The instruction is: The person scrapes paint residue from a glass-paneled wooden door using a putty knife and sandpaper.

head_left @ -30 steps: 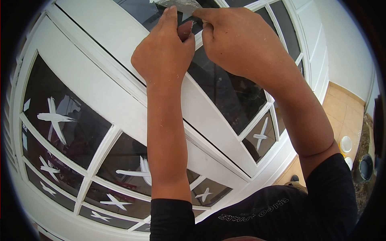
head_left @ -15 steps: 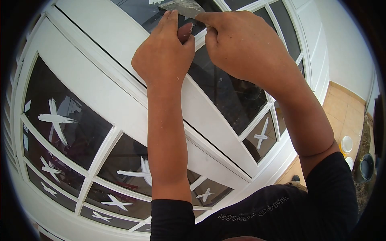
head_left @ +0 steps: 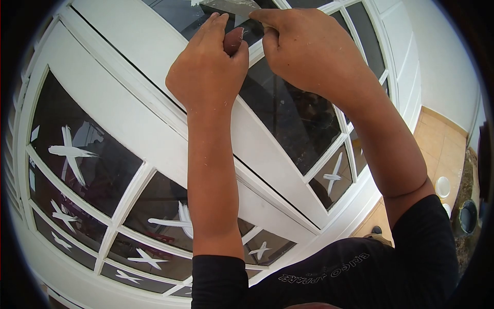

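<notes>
Shifted slightly up and left since a second ago: both hands, still at pane top. Left hand (head_left: 206,72) clamped on reddish-brown sanding pad (head_left: 232,40), pinched thumb-to-fingers against white glazing bar (head_left: 257,49). Right hand (head_left: 309,51) closed on flat metal scraper blade (head_left: 226,6), handle hidden. Probably light, stiff, thin-edged; best held by handle, away from glass (head_left: 288,118), fragile. Shirt print mirrored, unreadable.
</notes>
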The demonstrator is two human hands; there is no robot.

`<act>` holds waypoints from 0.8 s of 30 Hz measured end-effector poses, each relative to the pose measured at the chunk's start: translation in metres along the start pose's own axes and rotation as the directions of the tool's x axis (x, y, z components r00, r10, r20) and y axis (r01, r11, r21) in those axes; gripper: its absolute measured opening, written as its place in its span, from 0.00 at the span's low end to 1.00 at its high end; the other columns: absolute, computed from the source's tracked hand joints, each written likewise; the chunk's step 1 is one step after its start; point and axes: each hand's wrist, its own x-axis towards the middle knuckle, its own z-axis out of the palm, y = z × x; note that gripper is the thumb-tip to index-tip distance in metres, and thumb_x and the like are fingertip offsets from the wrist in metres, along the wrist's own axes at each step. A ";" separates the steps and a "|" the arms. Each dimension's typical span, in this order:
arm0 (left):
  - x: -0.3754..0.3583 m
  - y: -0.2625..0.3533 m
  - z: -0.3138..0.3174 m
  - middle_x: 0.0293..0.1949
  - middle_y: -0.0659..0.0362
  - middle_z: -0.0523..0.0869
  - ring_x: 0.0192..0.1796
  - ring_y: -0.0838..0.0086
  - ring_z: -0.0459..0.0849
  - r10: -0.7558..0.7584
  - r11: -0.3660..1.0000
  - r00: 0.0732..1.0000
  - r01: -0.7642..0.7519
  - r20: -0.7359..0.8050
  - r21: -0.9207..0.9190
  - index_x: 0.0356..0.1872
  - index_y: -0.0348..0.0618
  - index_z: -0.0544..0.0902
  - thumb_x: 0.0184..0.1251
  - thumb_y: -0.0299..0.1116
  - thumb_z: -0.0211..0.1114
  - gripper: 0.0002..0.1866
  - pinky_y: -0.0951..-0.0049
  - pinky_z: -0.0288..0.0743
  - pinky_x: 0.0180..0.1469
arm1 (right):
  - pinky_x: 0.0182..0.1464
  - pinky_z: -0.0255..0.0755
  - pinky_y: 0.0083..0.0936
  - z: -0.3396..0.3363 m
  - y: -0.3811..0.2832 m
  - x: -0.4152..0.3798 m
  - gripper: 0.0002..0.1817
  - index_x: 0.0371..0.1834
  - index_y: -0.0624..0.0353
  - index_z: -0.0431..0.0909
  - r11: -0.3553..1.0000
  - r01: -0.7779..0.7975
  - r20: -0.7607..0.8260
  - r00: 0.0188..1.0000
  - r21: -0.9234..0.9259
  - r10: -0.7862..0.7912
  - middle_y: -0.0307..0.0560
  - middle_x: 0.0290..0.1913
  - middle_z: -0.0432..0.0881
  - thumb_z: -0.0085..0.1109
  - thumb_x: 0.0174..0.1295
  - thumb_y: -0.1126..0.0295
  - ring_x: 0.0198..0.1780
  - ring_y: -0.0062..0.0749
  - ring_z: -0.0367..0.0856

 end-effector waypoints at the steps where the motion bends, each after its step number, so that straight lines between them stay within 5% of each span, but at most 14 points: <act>1: 0.000 0.002 -0.005 0.41 0.67 0.95 0.35 0.74 0.94 -0.024 0.999 1.000 0.025 0.013 -0.037 0.49 0.53 0.93 0.58 0.37 0.78 0.16 0.75 0.84 0.35 | 0.49 0.86 0.40 -0.001 -0.001 -0.001 0.21 0.61 0.58 0.87 0.999 -0.049 0.082 0.995 0.000 0.048 0.60 0.41 0.91 0.52 0.69 0.68 0.37 0.51 0.91; 3: 0.002 0.001 -0.006 0.36 0.67 0.95 0.32 0.76 0.93 -0.052 0.996 0.998 0.053 0.017 -0.071 0.47 0.53 0.93 0.58 0.35 0.77 0.14 0.76 0.83 0.34 | 0.49 0.85 0.40 -0.002 0.002 -0.006 0.21 0.61 0.57 0.87 0.996 -0.087 0.160 0.983 -0.005 0.086 0.60 0.42 0.91 0.53 0.69 0.68 0.38 0.51 0.91; 5: 0.004 -0.009 -0.005 0.26 0.66 0.90 0.23 0.80 0.86 -0.144 0.958 0.976 0.096 -0.163 -0.271 0.44 0.48 0.92 0.60 0.31 0.74 0.11 0.79 0.79 0.30 | 0.44 0.84 0.41 -0.007 0.021 -0.027 0.19 0.57 0.58 0.87 0.999 0.035 -0.070 0.997 0.023 -0.033 0.59 0.37 0.90 0.57 0.66 0.69 0.38 0.53 0.91; 8: 0.010 -0.011 -0.009 0.22 0.66 0.85 0.19 0.82 0.78 -0.366 0.829 0.898 0.195 -0.245 -0.524 0.43 0.43 0.92 0.61 0.28 0.72 0.09 0.81 0.73 0.27 | 0.48 0.81 0.37 -0.044 0.057 -0.079 0.22 0.65 0.55 0.83 0.960 -0.183 -0.009 0.982 0.213 0.189 0.58 0.48 0.89 0.53 0.70 0.77 0.43 0.47 0.89; 10: 0.012 -0.014 -0.011 0.26 0.64 0.84 0.22 0.83 0.76 -0.374 0.816 0.884 0.170 -0.280 -0.553 0.45 0.42 0.91 0.63 0.26 0.72 0.10 0.85 0.67 0.26 | 0.58 0.78 0.34 -0.053 0.121 -0.139 0.23 0.69 0.59 0.80 0.985 -0.140 -0.095 0.984 0.100 0.150 0.57 0.54 0.88 0.51 0.71 0.79 0.55 0.43 0.88; 12: 0.014 -0.013 -0.009 0.35 0.61 0.85 0.33 0.80 0.81 -0.360 0.840 0.872 0.148 -0.332 -0.522 0.50 0.43 0.89 0.61 0.26 0.71 0.15 0.84 0.70 0.33 | 0.65 0.76 0.34 -0.067 0.193 -0.237 0.25 0.73 0.63 0.75 0.934 -0.357 0.007 0.934 0.005 0.357 0.59 0.62 0.84 0.47 0.73 0.81 0.64 0.44 0.85; 14: 0.013 -0.017 -0.009 0.40 0.58 0.83 0.39 0.77 0.79 -0.250 0.921 0.887 0.094 -0.388 -0.378 0.56 0.43 0.87 0.56 0.22 0.67 0.23 0.79 0.71 0.41 | 0.68 0.75 0.36 -0.085 0.260 -0.374 0.23 0.72 0.65 0.74 0.782 -0.623 0.096 0.778 0.002 0.620 0.60 0.67 0.81 0.47 0.76 0.79 0.69 0.46 0.81; 15: 0.012 -0.016 -0.010 0.46 0.58 0.78 0.38 0.80 0.75 -0.205 0.939 0.902 0.071 -0.379 -0.338 0.58 0.41 0.86 0.58 0.19 0.64 0.24 0.81 0.70 0.40 | 0.73 0.71 0.36 -0.107 0.260 -0.428 0.21 0.72 0.69 0.73 0.633 -0.768 0.155 0.617 -0.090 0.771 0.62 0.66 0.82 0.45 0.79 0.76 0.71 0.46 0.79; 17: 0.011 -0.015 -0.010 0.52 0.57 0.74 0.38 0.83 0.71 -0.161 0.954 0.920 0.052 -0.358 -0.294 0.60 0.40 0.85 0.59 0.17 0.61 0.25 0.82 0.68 0.39 | 0.62 0.78 0.43 -0.158 0.247 -0.537 0.20 0.69 0.62 0.77 0.391 -0.800 0.183 0.346 -0.455 0.920 0.67 0.60 0.85 0.50 0.76 0.73 0.61 0.59 0.84; 18: 0.012 -0.015 -0.009 0.53 0.56 0.70 0.39 0.83 0.70 -0.152 0.934 0.917 0.011 -0.369 -0.357 0.60 0.39 0.85 0.57 0.15 0.58 0.27 0.81 0.68 0.40 | 0.57 0.80 0.47 -0.189 0.232 -0.578 0.19 0.66 0.60 0.78 0.315 -0.672 0.251 0.194 -0.670 0.948 0.68 0.57 0.86 0.49 0.75 0.72 0.58 0.61 0.85; 20: 0.010 -0.018 -0.009 0.55 0.55 0.66 0.40 0.82 0.69 -0.152 0.911 0.922 -0.008 -0.356 -0.412 0.60 0.38 0.85 0.55 0.13 0.54 0.29 0.80 0.68 0.40 | 0.56 0.80 0.51 -0.258 0.210 -0.636 0.21 0.64 0.59 0.81 0.249 -0.351 0.358 -0.293 -0.903 0.887 0.68 0.56 0.86 0.49 0.71 0.69 0.56 0.64 0.86; 22: 0.012 -0.022 -0.011 0.54 0.55 0.61 0.41 0.82 0.68 -0.009 0.970 0.925 -0.085 -0.379 -0.230 0.61 0.38 0.85 0.56 0.12 0.52 0.30 0.79 0.67 0.39 | 0.56 0.80 0.51 -0.288 0.214 -0.664 0.21 0.64 0.59 0.81 0.240 -0.355 0.350 -0.291 -0.904 0.890 0.68 0.56 0.86 0.49 0.71 0.69 0.56 0.64 0.86; 24: 0.015 -0.019 -0.007 0.53 0.55 0.65 0.40 0.81 0.70 -0.081 0.945 0.921 -0.050 -0.381 -0.322 0.59 0.39 0.87 0.60 0.11 0.52 0.28 0.79 0.71 0.42 | 0.57 0.80 0.51 -0.303 0.218 -0.683 0.21 0.64 0.60 0.81 0.210 -0.411 0.330 -0.246 -0.887 0.911 0.68 0.56 0.86 0.48 0.71 0.69 0.57 0.63 0.85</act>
